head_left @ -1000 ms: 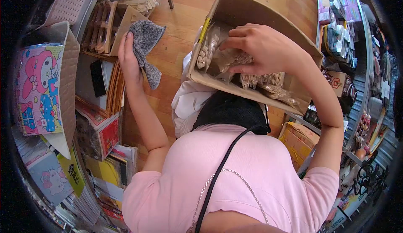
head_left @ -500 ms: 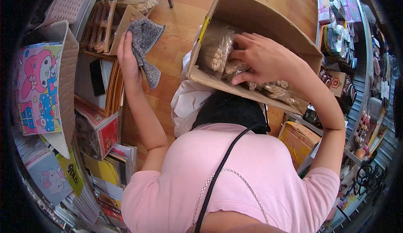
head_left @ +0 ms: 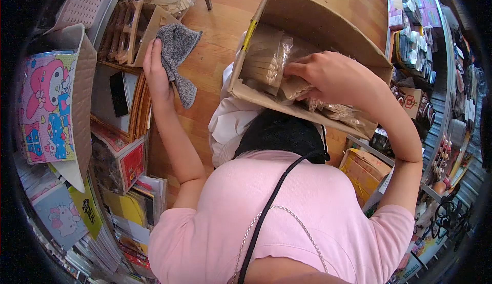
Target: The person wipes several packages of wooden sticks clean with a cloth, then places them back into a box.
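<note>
My left hand (head_left: 154, 74) is raised beside the left shelf, shut on a grey knitted cloth (head_left: 177, 48) that hangs down from it. An open cardboard box (head_left: 318, 23) sits in front of me, filled with clear plastic packets of small wooden pieces (head_left: 264, 61). Inside the box, my right hand (head_left: 333, 76) has its fingers curled around one such packet (head_left: 297, 87) and holds it near the front wall. More packets (head_left: 338, 112) lie under my wrist.
Left shelves hold a cartoon-printed box (head_left: 48, 107), wooden racks (head_left: 128, 33), books and stationery. A shelf of small packaged goods (head_left: 415, 38) runs along the right. White fabric (head_left: 230, 120) and a black item (head_left: 282, 133) lie below the box. Wooden floor (head_left: 225, 7) beyond.
My right hand has moved right and down inside the box, and its spread fingers have closed on a packet. An upright packet at the left now stands uncovered. My left hand has stayed put.
</note>
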`<state>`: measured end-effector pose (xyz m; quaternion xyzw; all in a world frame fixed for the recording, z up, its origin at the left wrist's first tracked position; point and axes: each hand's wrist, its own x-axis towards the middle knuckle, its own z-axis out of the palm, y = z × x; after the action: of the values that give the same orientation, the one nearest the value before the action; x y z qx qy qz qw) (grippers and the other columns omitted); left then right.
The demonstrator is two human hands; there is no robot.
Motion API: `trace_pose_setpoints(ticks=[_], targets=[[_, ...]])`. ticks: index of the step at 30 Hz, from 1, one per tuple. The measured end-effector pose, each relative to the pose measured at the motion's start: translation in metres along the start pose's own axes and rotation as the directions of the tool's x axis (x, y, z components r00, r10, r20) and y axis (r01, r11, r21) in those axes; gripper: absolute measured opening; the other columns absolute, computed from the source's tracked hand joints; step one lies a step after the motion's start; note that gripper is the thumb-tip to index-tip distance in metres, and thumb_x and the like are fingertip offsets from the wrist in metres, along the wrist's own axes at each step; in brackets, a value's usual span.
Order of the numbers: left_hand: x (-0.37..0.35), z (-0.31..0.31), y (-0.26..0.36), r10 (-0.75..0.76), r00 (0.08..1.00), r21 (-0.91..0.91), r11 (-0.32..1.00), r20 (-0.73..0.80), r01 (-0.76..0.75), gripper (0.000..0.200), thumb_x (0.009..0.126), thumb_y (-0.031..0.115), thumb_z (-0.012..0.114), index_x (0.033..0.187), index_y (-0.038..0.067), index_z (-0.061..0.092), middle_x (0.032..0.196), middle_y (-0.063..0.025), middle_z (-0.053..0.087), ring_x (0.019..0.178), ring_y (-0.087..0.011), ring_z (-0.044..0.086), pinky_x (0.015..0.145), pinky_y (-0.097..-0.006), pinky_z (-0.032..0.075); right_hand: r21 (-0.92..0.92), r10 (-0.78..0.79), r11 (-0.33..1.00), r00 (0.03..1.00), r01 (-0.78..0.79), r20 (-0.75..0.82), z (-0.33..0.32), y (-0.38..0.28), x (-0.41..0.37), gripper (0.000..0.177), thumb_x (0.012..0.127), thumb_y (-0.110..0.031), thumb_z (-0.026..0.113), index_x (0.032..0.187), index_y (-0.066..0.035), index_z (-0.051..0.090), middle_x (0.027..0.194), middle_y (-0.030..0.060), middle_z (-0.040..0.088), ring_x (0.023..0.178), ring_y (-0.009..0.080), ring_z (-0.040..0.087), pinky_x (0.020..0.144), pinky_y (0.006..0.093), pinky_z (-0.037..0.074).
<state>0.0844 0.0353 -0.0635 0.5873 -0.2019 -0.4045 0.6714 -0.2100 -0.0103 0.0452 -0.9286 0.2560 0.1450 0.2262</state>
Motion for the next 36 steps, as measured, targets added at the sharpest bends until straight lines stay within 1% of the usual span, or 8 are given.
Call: trace_pose_setpoints(ticks=[6, 13, 15, 19, 21, 23, 25, 36], targets=[[0.001, -0.001, -0.002, -0.011, 1.0, -0.02, 1.0, -0.019, 0.011, 0.042, 0.09, 0.022, 0.053, 0.121, -0.005, 0.049, 0.113, -0.0093, 0.057, 0.101, -0.0154, 0.054, 0.089, -0.0265, 0.04, -0.012, 0.066, 0.998, 0.995, -0.065, 0.077, -0.022, -0.02, -0.02, 0.042, 0.069, -0.005, 0.063, 0.111, -0.004, 0.058, 0.113, 0.013, 0.058, 0.098, 0.0304, 0.058, 0.082, 0.0388, 0.049], [-0.003, 0.002, 0.004, -0.006, 0.999, -0.009, 1.0, -0.036, 0.005, 0.044, 0.089, 0.023, 0.053, 0.122, -0.006, 0.048, 0.114, -0.0107, 0.056, 0.102, -0.0161, 0.054, 0.09, -0.0275, 0.039, 0.098, -0.154, 0.981, 0.977, 0.169, -0.148, -0.065, -0.005, -0.063, 0.038, 0.072, -0.009, 0.059, 0.109, -0.002, 0.059, 0.106, 0.0159, 0.061, 0.091, 0.03, 0.061, 0.078, 0.0356, 0.05], [0.001, 0.003, 0.002, 0.017, 1.0, -0.02, 1.0, -0.022, -0.018, 0.045, 0.089, 0.023, 0.053, 0.122, -0.006, 0.047, 0.115, -0.011, 0.056, 0.102, -0.0162, 0.054, 0.09, -0.0278, 0.039, 0.435, -0.091, 0.876, 0.958, 0.207, -0.273, -0.083, 0.003, -0.078, 0.037, 0.074, -0.01, 0.059, 0.11, 0.001, 0.059, 0.116, 0.0157, 0.058, 0.097, 0.0251, 0.061, 0.085, 0.0307, 0.046], [0.003, 0.001, 0.0, -0.052, 0.998, -0.159, 0.986, -0.026, 0.047, 0.044, 0.089, 0.031, 0.053, 0.119, 0.0, 0.051, 0.107, -0.0063, 0.058, 0.092, -0.0143, 0.055, 0.079, -0.0261, 0.043, 0.802, 0.635, 0.442, 0.491, 0.403, -0.597, -0.049, 0.006, -0.074, 0.043, 0.082, -0.016, 0.057, 0.121, 0.002, 0.051, 0.121, 0.016, 0.055, 0.108, 0.0204, 0.053, 0.091, 0.0317, 0.041], [0.003, 0.001, 0.004, -0.078, 0.995, -0.273, 0.958, 0.058, 0.091, 0.041, 0.088, 0.036, 0.053, 0.114, 0.004, 0.054, 0.102, -0.0034, 0.057, 0.084, -0.0122, 0.055, 0.068, -0.025, 0.043, 0.076, 0.138, 0.982, 0.376, -0.175, -0.916, -0.006, 0.065, -0.082, 0.046, 0.085, -0.024, 0.055, 0.124, -0.001, 0.049, 0.121, 0.0137, 0.054, 0.109, 0.0212, 0.052, 0.091, 0.0323, 0.041], [0.005, 0.008, 0.008, -0.038, 0.999, -0.344, 0.938, 0.012, 0.04, 0.039, 0.087, 0.036, 0.053, 0.111, 0.006, 0.053, 0.1, -0.0029, 0.056, 0.08, -0.0119, 0.054, 0.063, -0.0254, 0.044, 0.553, 0.501, 0.821, 0.282, 0.144, -0.818, -0.014, 0.044, -0.052, 0.045, 0.088, -0.027, 0.052, 0.127, -0.006, 0.047, 0.121, 0.0127, 0.052, 0.109, 0.0235, 0.051, 0.091, 0.0337, 0.042], [-0.004, 0.019, 0.023, 0.045, 0.999, -0.358, 0.933, 0.018, -0.036, 0.037, 0.086, 0.033, 0.054, 0.112, 0.007, 0.052, 0.1, -0.0034, 0.056, 0.08, -0.0129, 0.054, 0.062, -0.0257, 0.044, 0.801, 0.904, -0.01, 0.347, 0.599, -0.249, -0.034, 0.01, -0.025, 0.041, 0.091, -0.03, 0.05, 0.124, -0.007, 0.046, 0.123, 0.0099, 0.05, 0.112, 0.0229, 0.051, 0.09, 0.0376, 0.045], [-0.032, 0.086, 0.093, 0.34, 0.94, -0.585, 0.756, -0.034, -0.295, 0.054, 0.088, 0.034, 0.054, 0.132, 0.012, 0.032, 0.123, -0.0065, 0.043, 0.104, -0.0171, 0.048, 0.079, -0.0315, 0.046, 0.755, 0.668, -0.309, 0.697, 0.578, -0.26, -0.011, -0.009, 0.014, 0.046, 0.092, -0.038, 0.044, 0.125, -0.006, 0.041, 0.121, 0.0088, 0.052, 0.112, 0.0218, 0.05, 0.094, 0.0352, 0.041]])
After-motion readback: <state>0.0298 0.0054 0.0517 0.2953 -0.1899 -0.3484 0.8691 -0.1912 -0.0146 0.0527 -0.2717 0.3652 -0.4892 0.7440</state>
